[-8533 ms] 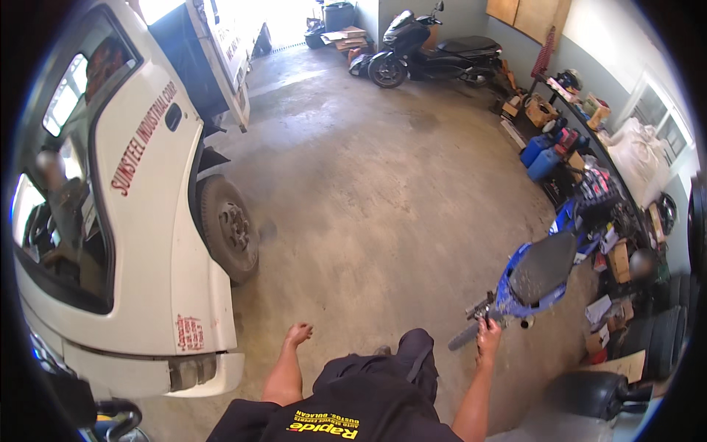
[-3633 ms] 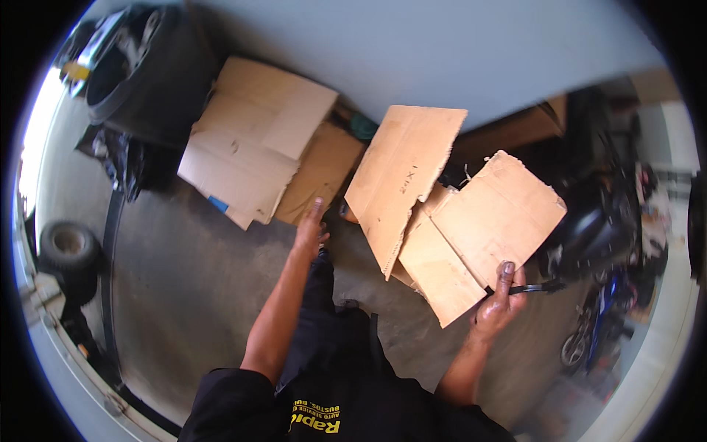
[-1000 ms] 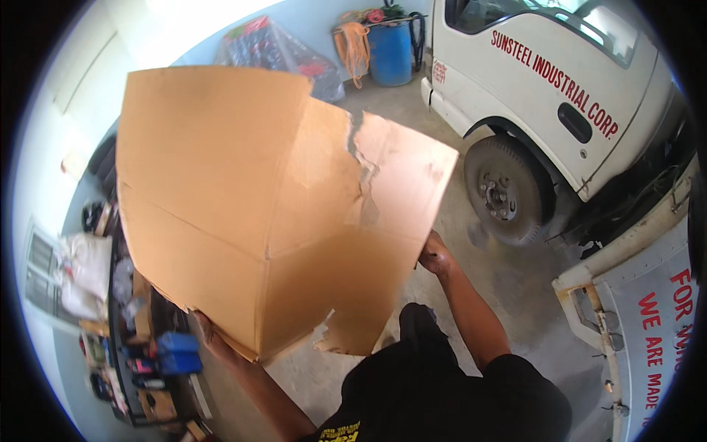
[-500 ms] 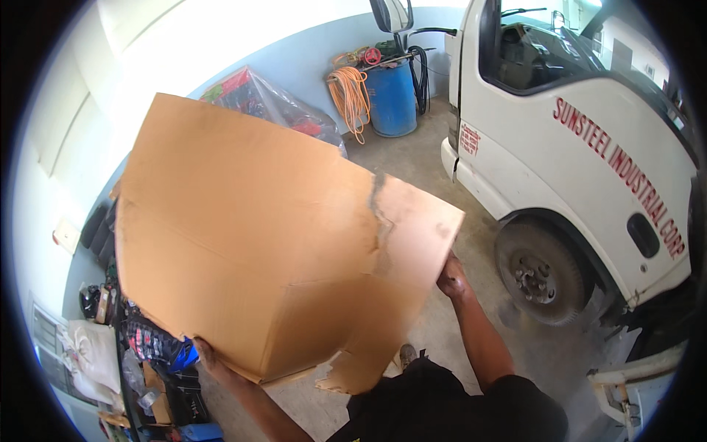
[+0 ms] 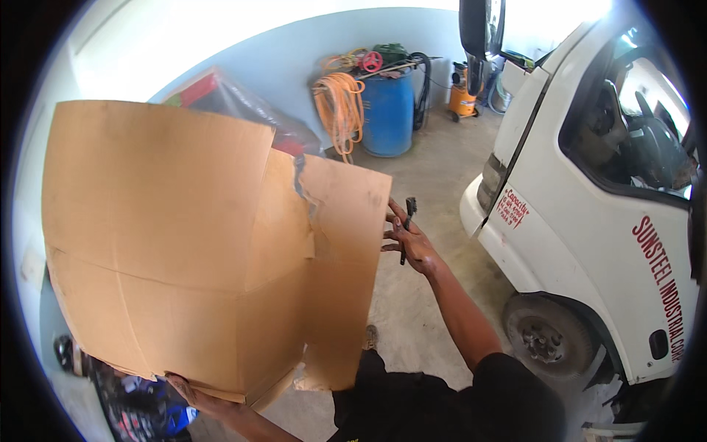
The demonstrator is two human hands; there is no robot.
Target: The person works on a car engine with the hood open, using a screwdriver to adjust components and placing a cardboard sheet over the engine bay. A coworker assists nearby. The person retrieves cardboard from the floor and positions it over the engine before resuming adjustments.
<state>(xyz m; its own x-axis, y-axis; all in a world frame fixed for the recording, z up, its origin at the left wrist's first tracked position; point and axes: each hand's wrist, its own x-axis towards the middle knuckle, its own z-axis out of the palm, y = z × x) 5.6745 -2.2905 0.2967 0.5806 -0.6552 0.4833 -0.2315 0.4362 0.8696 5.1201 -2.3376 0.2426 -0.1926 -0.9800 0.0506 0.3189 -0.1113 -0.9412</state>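
The cardboard sheet (image 5: 184, 250) is positioned in front of me, raised above the floor (image 5: 434, 317) and occupying the left and central part of the view. Its face carries several crease lines. A ragged tear runs down from the upper edge, right of centre, and the lower edge has a torn notch near my body.

My left hand (image 5: 184, 390) grips the lower edge of the sheet, with the thumb on the near face; the remaining fingers are concealed by the cardboard. My right hand (image 5: 418, 249) is located at the right edge of the sheet. It retains a slim black brush (image 5: 411, 206), held upright across the fingers with the bristle end uppermost. The fingers of this hand are partly extended toward the sheet edge; I cannot tell whether the fingertips bear on the cardboard.

Beyond the sheet, a blue drum (image 5: 388, 118) stands near the wall (image 5: 294, 55). A coiled orange hose (image 5: 340, 110) hangs at its left side. Behind the upper edge of the sheet is a bundle under clear plastic (image 5: 254, 114), partly covered. An orange wheeled machine (image 5: 462, 99) stands farther right. The white truck (image 5: 537, 228) occupies the right side, its front wheel (image 5: 549, 337) resting on the floor.
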